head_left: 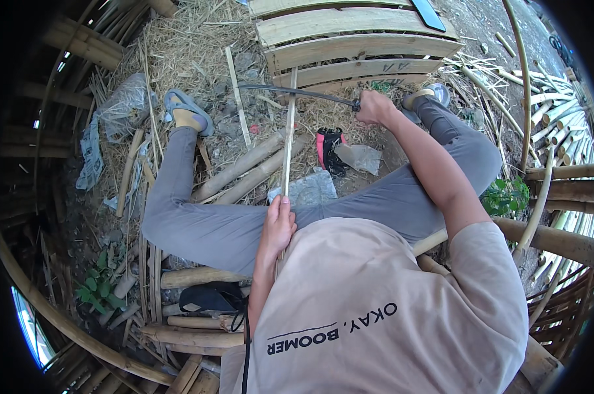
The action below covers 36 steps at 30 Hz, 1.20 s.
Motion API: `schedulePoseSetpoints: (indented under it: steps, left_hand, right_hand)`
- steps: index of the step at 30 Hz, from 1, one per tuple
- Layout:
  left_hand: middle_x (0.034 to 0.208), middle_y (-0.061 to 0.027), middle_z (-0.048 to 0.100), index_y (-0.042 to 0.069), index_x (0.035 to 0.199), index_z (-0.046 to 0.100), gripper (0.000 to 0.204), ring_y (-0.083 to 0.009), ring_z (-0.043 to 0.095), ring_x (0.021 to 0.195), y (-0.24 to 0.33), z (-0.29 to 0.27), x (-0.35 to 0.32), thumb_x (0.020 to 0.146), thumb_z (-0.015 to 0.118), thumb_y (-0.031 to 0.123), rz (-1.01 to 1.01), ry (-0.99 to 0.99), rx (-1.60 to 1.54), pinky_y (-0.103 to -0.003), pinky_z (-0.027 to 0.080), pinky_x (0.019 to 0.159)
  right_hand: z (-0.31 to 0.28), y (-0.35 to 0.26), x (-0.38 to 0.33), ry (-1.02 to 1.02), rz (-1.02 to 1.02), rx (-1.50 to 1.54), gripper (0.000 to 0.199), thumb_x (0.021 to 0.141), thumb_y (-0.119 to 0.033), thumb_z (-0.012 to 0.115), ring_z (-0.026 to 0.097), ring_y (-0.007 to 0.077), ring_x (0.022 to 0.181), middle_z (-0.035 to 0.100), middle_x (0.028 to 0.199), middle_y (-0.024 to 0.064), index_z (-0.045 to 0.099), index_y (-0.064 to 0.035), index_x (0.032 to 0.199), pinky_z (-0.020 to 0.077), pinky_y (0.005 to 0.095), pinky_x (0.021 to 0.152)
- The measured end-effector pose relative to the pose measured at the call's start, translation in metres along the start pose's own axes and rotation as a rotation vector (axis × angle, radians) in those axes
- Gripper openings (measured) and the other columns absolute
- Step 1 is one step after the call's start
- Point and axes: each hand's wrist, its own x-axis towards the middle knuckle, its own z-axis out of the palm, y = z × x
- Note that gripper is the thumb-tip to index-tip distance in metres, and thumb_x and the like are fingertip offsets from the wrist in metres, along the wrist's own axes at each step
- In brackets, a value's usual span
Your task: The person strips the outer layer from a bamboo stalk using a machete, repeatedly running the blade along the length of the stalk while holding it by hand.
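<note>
My left hand (280, 224) is closed round the lower part of a long, pale bamboo strip (288, 148), close to my shirt. The strip points away from me, its far end near a slatted wooden crate (356, 51). My right hand (375, 108) grips the dark handle of a long-bladed machete (316, 95), reaching out ahead and to the right. Its thin, dark, slightly curved blade points left and crosses the strip near the far end. Whether the edge bites into the strip, I cannot tell.
A phone (429, 14) lies on the crate. Between my legs are bamboo poles (257, 164), a pale stone block (305, 188) and a pink-and-black cloth item (330, 151). Plastic bags (123, 108) lie left; cut bamboo (563, 128) is piled right.
</note>
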Motion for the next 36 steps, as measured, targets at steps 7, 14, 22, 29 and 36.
schedulePoseSetpoints:
  steps: [7, 14, 22, 29, 36]
  left_hand:
    - [0.062, 0.0069, 0.030, 0.013, 0.097, 0.044, 0.024, -0.0027, 0.024, 0.046, -0.002, -0.003, 0.000, 0.107, 0.043, 0.035, -0.008, -0.012, -0.041, -0.022, 0.020, 0.039]
    - [0.059, 0.0080, 0.029, 0.014, 0.098, 0.043, 0.025, -0.0024, 0.022, 0.044, 0.011, -0.001, -0.005, 0.107, 0.044, 0.037, -0.044, -0.051, 0.005, -0.021, 0.019, 0.038]
    - [0.059, 0.0079, 0.030, 0.015, 0.099, 0.043, 0.022, -0.0026, 0.024, 0.045, 0.005, -0.003, -0.004, 0.107, 0.045, 0.036, -0.021, -0.052, -0.001, -0.022, 0.020, 0.040]
    - [0.059, 0.0079, 0.029, 0.014, 0.096, 0.043, 0.023, -0.0026, 0.024, 0.044, 0.003, -0.004, -0.006, 0.107, 0.043, 0.034, -0.009, -0.052, -0.029, -0.022, 0.020, 0.039]
    - [0.059, 0.0080, 0.029, 0.014, 0.095, 0.043, 0.024, -0.0025, 0.024, 0.045, 0.011, 0.000, -0.008, 0.107, 0.043, 0.034, -0.044, -0.083, -0.016, -0.022, 0.020, 0.039]
  right_hand:
    - [-0.002, -0.001, -0.003, -0.096, -0.110, 0.027, 0.029, 0.066, -0.017, 0.064, 0.069, 0.0422, 0.086, 0.068, 0.086, 0.0294, 0.069, 0.0047, 0.085, 0.0568, 0.0465, 0.080]
    - [0.003, -0.014, -0.003, -0.104, -0.083, -0.023, 0.031, 0.068, -0.020, 0.064, 0.070, 0.0404, 0.091, 0.070, 0.092, 0.0267, 0.070, 0.0039, 0.087, 0.0569, 0.0454, 0.083]
    - [-0.002, -0.010, -0.001, -0.096, -0.019, -0.092, 0.034, 0.067, -0.022, 0.066, 0.070, 0.0393, 0.092, 0.070, 0.094, 0.0261, 0.070, 0.0024, 0.091, 0.0567, 0.0458, 0.084]
    - [-0.008, 0.028, -0.002, -0.026, 0.076, -0.082, 0.032, 0.067, -0.021, 0.065, 0.070, 0.0402, 0.089, 0.070, 0.091, 0.0269, 0.070, 0.0027, 0.088, 0.0570, 0.0459, 0.082]
    - [0.004, -0.017, -0.006, -0.148, -0.114, -0.022, 0.028, 0.068, -0.019, 0.064, 0.069, 0.0406, 0.089, 0.069, 0.088, 0.0278, 0.071, 0.0020, 0.086, 0.0565, 0.0467, 0.082]
